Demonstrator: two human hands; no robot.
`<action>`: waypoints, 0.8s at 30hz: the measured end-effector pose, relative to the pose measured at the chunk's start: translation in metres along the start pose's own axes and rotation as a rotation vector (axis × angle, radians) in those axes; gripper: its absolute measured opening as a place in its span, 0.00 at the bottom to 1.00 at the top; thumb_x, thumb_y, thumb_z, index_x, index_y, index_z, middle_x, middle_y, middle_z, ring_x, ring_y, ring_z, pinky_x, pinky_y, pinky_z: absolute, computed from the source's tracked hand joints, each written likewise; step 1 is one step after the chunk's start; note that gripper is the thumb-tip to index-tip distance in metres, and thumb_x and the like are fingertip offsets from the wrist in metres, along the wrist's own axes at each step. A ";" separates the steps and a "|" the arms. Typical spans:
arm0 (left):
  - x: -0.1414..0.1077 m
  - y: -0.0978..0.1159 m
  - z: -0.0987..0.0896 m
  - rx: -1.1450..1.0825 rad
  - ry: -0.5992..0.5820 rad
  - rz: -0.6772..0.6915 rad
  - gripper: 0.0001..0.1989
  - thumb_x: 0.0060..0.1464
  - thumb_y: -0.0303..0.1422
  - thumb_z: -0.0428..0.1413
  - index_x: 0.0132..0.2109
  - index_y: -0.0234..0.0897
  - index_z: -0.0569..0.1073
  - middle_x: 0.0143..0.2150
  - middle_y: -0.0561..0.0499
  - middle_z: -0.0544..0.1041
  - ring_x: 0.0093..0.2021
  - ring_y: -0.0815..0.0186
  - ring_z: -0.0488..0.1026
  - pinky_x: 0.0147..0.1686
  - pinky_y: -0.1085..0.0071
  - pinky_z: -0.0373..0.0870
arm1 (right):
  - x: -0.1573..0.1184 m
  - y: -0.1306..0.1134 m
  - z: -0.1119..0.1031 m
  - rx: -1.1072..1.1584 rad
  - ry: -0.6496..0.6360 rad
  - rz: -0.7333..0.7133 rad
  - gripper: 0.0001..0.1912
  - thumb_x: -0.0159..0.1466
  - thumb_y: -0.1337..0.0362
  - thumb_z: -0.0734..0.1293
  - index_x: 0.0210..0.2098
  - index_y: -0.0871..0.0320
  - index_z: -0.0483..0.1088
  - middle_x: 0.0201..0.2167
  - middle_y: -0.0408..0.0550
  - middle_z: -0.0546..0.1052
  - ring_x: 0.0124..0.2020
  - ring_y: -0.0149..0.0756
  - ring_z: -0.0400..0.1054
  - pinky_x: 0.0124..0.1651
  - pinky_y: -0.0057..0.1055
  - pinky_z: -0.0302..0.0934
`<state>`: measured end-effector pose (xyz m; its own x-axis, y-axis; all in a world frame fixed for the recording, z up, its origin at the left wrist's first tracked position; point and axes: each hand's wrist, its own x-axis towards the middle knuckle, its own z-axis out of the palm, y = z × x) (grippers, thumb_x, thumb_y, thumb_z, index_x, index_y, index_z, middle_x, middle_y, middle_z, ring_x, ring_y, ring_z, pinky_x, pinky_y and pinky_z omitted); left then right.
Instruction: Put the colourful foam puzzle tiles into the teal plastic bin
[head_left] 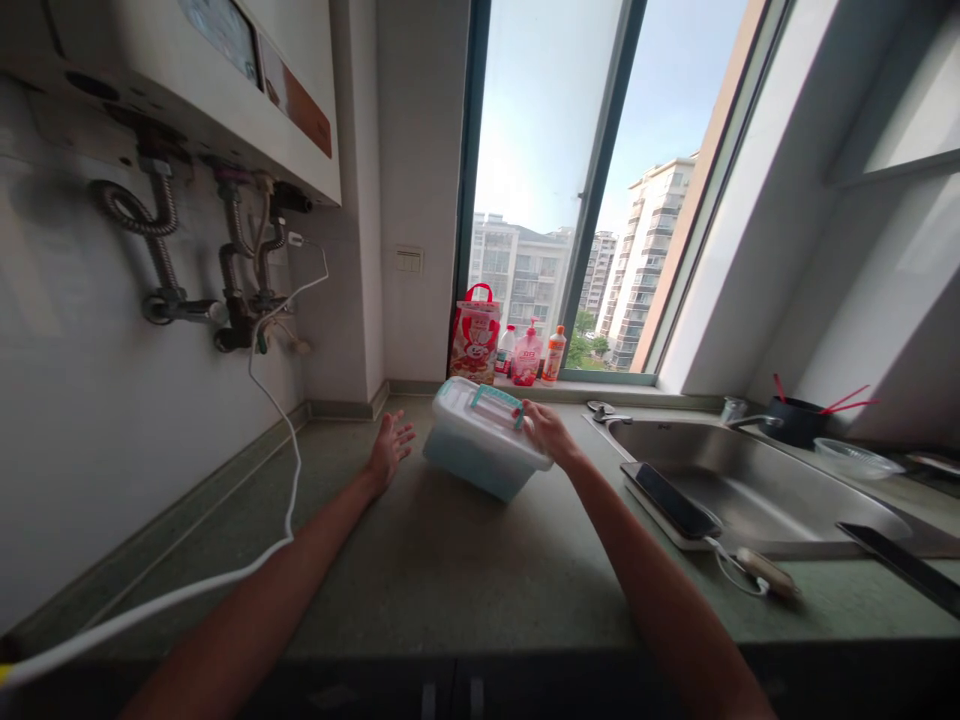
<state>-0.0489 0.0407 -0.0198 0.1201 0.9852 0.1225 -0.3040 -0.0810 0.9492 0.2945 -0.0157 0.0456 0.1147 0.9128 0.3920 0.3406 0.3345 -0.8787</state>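
A translucent plastic box (476, 458) with a whitish lid and a teal handle (495, 402) is tilted over the green counter (420, 590). My right hand (546, 432) has its fingers closed at the right end of the lid, by the handle's end. To the left of the box is my left hand (390, 452), its fingers spread and holding nothing, with a small gap between it and the box. What is inside the box cannot be made out.
A steel sink (735, 470) lies to the right, with a phone (671, 500) at its near left edge. Bottles and a red bag (476, 340) stand on the windowsill. A white cable (296, 470) crosses the left side. Beyond the sink sits a black pot (796, 422).
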 end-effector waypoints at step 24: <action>-0.030 0.030 0.030 0.508 -0.109 0.258 0.22 0.52 0.53 0.65 0.39 0.38 0.81 0.29 0.46 0.79 0.28 0.60 0.75 0.32 0.67 0.67 | -0.023 -0.003 -0.067 -0.832 0.737 -0.113 0.31 0.72 0.47 0.58 0.65 0.59 0.68 0.69 0.65 0.65 0.73 0.62 0.50 0.68 0.72 0.43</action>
<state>-0.0334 0.0038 0.0137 0.2074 0.9046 0.3723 0.1522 -0.4058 0.9012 0.3531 -0.0538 0.0577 0.4748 0.4327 0.7664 0.8710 -0.1062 -0.4797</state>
